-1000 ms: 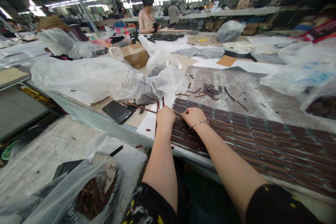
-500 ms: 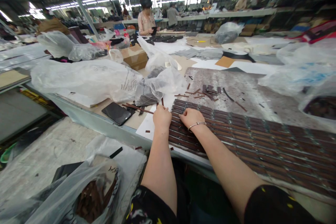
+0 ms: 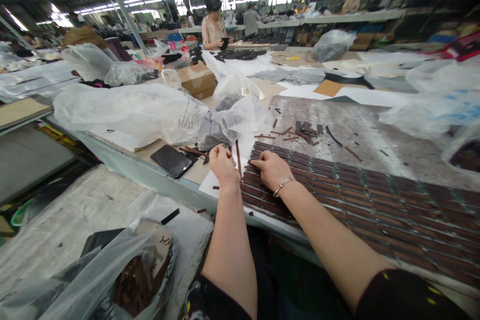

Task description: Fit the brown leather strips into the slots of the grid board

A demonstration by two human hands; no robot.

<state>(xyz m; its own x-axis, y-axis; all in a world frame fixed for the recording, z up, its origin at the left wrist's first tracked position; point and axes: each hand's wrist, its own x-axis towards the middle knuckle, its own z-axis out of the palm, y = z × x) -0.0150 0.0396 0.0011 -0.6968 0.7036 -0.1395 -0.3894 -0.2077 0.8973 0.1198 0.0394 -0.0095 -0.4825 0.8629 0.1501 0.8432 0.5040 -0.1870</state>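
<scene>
My left hand point(image 3: 225, 166) is closed in a pinch just off the left end of the rows of brown strips. A small brown end seems to show at its fingertips, but I cannot make out what it grips. My right hand point(image 3: 274, 171), with a bracelet at the wrist, rests over the brown strips point(image 3: 337, 195), its index finger stretched out onto their left ends. Nothing shows in its grasp. The strips lie side by side in long rows, crossed by shiny bands. A single loose brown strip point(image 3: 238, 157) lies on white paper between my hands.
Small brown offcuts point(image 3: 307, 130) lie on the stained board point(image 3: 360, 125) behind the rows. A black phone point(image 3: 172, 161) and clear plastic bags point(image 3: 150, 110) are at left. Below left, an open bag holds brown scraps point(image 3: 133, 282). A person point(image 3: 214, 30) works across the table.
My left hand has lifted slightly and moved left, uncovering the loose strip. My right index finger now reaches out over the strip ends. The view has shifted a little.
</scene>
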